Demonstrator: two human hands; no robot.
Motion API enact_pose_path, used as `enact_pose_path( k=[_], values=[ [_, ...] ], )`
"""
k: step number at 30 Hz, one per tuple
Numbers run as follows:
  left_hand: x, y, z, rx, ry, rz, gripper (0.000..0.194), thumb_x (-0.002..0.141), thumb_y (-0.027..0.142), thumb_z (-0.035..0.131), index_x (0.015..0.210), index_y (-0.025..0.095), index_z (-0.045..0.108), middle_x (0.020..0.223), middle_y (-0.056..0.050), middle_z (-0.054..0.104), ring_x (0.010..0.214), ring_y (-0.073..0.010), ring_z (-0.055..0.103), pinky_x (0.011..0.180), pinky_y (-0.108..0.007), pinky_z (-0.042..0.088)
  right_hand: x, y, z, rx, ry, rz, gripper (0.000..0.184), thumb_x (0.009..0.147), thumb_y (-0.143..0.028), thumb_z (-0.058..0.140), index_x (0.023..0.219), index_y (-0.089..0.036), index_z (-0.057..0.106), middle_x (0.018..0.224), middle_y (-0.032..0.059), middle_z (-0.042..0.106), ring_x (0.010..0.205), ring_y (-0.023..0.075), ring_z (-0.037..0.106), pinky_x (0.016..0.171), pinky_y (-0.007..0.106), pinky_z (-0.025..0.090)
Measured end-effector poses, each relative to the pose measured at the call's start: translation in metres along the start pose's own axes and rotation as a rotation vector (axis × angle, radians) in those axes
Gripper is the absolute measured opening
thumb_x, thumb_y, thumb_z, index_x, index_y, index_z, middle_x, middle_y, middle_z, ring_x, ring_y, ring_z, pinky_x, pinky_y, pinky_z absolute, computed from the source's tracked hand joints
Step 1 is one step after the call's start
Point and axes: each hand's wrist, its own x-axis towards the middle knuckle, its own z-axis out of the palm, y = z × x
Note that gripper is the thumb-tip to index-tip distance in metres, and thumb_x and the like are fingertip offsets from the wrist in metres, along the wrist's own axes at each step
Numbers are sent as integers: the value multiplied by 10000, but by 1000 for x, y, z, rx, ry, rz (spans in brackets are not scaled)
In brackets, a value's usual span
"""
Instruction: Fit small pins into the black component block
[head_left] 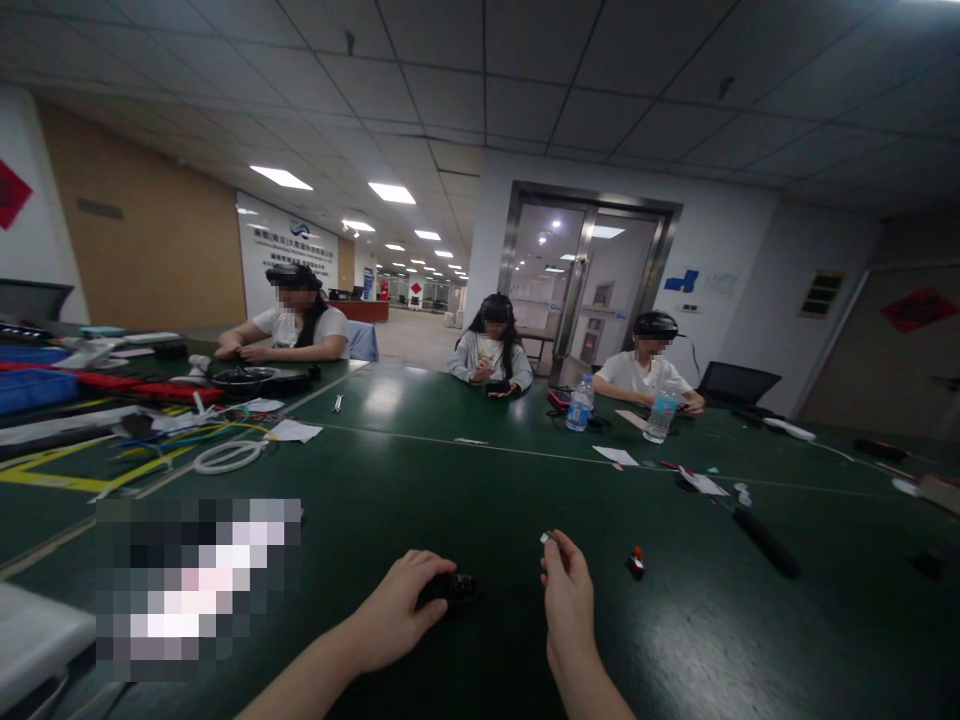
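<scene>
Left hand (405, 610) clasps black gadget (463, 588) against table (352, 520), seemingly for steadiness | Right hand (571, 605) pinches small piece (550, 537) at fingertips, likely for control | Red-topped item (637, 563) rests right of those fingers

Our left hand (401, 610) and right hand (568, 590) are both bare, with slim fingers and narrow wrists. Our left forearm (307, 675) is uncovered and widens smoothly towards the near edge; our right forearm (589, 685) is bare too, though less of it shows. Our fingernails are too small and dim to make out clearly.
</scene>
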Motion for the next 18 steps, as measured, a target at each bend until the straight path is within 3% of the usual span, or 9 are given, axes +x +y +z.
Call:
enact_pose_path(
  k=[4, 18],
  values=[
    [2, -5, 2, -9, 4, 13, 377, 795, 292, 508, 1170, 253, 498, 1182, -31, 506, 1093, -210, 438, 970, -358, 323, -2, -8, 1, 104, 85, 143, 500, 720, -523, 501, 1124, -228, 524, 1030, 52, 618, 923, 232, 572, 703, 327, 457],
    [2, -9, 3, -7, 6, 21, 382, 804, 303, 512, 1183, 254, 491, 1195, -30, 502, 1101, -205, 431, 974, -348, 316, -3, -14, 3, 147, 91, 181, 462, 696, -506, 547, 1074, -240, 546, 1032, 44, 610, 929, 229, 564, 693, 312, 461]
  ],
)
